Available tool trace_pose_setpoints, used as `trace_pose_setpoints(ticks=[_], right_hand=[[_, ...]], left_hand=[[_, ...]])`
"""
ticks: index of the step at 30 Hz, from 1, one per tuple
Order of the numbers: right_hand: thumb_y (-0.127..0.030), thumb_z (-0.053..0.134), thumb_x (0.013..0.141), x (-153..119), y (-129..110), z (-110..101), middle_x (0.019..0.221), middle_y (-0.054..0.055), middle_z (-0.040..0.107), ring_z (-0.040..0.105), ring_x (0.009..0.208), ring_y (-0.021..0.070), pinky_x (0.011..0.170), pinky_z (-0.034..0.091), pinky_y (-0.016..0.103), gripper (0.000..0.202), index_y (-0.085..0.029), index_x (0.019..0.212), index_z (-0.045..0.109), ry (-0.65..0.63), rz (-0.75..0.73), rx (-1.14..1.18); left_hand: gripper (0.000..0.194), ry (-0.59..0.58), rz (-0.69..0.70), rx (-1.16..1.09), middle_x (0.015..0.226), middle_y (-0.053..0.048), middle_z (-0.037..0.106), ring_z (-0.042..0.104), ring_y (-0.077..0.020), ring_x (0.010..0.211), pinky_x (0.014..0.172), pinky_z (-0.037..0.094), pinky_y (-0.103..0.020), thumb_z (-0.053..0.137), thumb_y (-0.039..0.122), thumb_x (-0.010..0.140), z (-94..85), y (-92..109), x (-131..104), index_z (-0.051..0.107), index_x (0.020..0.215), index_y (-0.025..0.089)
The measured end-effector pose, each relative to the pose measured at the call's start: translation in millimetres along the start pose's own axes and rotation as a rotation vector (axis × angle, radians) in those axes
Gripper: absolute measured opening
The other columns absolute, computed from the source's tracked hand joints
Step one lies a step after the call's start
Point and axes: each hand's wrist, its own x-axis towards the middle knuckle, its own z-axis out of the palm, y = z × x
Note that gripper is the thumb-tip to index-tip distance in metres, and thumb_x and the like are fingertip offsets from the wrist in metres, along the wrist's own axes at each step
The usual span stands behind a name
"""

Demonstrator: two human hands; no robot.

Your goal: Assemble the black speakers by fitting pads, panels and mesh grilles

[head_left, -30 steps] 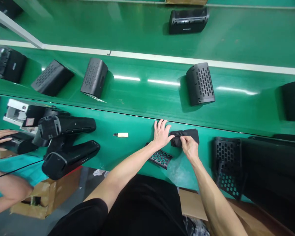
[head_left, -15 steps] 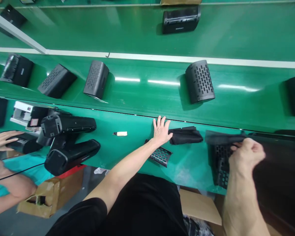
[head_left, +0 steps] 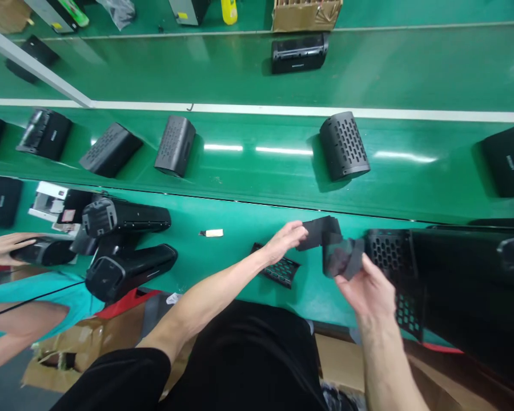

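My right hand (head_left: 370,288) is part open, thumb and fingers pinching a thin black sheet (head_left: 349,260) just above the counter (head_left: 231,268), its far end blurred beside the dark stack (head_left: 317,234). My left hand (head_left: 285,241) has its fingers loosely extended, tips at the stack's left end; whether they pinch anything, I cannot tell.

Something this limp is best held near an edge with a light grip, I judge, so that it hangs without creasing. Steady fingertips on the stack would keep its layers from sliding, and the sheet should stay clear of the perforated grille (head_left: 282,273) by my left forearm (those holes could catch a loose corner).

As for containers, a cardboard box (head_left: 306,21) sits across the line, its top cut off, so its contents are unclear. Below the counter, a torn carton (head_left: 43,377) shows only a dark gap.
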Motion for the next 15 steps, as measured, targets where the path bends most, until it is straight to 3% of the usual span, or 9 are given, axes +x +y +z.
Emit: trace_pose_setpoints(ticks=[2,3,6,10,13,15], right_hand=[[-0.041,0.073,0.089,-5,28,7,0.118,0.003,0.081,0.072,0.118,0.0267,0.107,0.055,0.050,0.025,-0.033,0.112,0.078,-0.003,0.089,0.063],[-0.041,0.072,0.089,-6,39,10,0.120,0.003,0.080,0.071,0.121,0.0266,0.109,0.054,0.050,0.026,-0.034,0.113,0.078,-0.013,0.116,0.094],[-0.038,0.070,0.089,-6,61,13,0.121,0.003,0.081,0.070,0.124,0.0252,0.110,0.054,0.048,0.025,-0.032,0.112,0.079,-0.020,0.176,0.159],[-0.037,0.069,0.089,-8,69,13,0.120,0.003,0.081,0.072,0.118,0.0244,0.102,0.058,0.046,0.023,-0.032,0.108,0.080,0.022,0.208,0.159],[-0.042,0.073,0.086,-12,70,15,0.118,0.003,0.080,0.072,0.115,0.0278,0.100,0.058,0.051,0.024,-0.034,0.108,0.080,0.015,0.162,0.077],[-0.050,0.078,0.084,-17,71,20,0.116,0.006,0.079,0.072,0.113,0.0305,0.103,0.056,0.054,0.029,-0.032,0.107,0.081,-0.009,0.074,-0.037]], left_hand=[[0.076,-0.161,-0.143,-0.284,0.124,-0.018,0.073,0.073,-0.0285,0.106,0.096,0.057,-0.049,0.080,0.070,0.078,-2.2,0,-22,0.063,0.131,0.018],[0.076,-0.166,-0.161,-0.353,0.115,-0.015,0.074,0.074,-0.0250,0.097,0.091,0.058,-0.043,0.088,0.066,0.072,-4.2,-1,-32,0.066,0.125,0.017],[0.064,-0.001,-0.099,-0.383,0.098,-0.006,0.074,0.070,-0.0156,0.083,0.082,0.055,-0.030,0.101,0.044,0.060,-12.5,-3,-54,0.071,0.109,0.015],[0.062,0.172,-0.057,-0.263,0.100,-0.005,0.072,0.067,-0.0154,0.085,0.081,0.054,-0.030,0.099,0.044,0.062,-22.7,-2,-66,0.069,0.109,0.016],[0.051,0.367,0.076,-0.044,0.103,-0.006,0.071,0.066,-0.0165,0.093,0.088,0.053,-0.032,0.094,0.046,0.071,-23.5,1,-75,0.069,0.105,0.017],[0.047,0.295,0.120,0.012,0.104,-0.008,0.072,0.067,-0.0189,0.098,0.095,0.053,-0.036,0.088,0.053,0.079,-19.8,3,-81,0.070,0.104,0.017]])
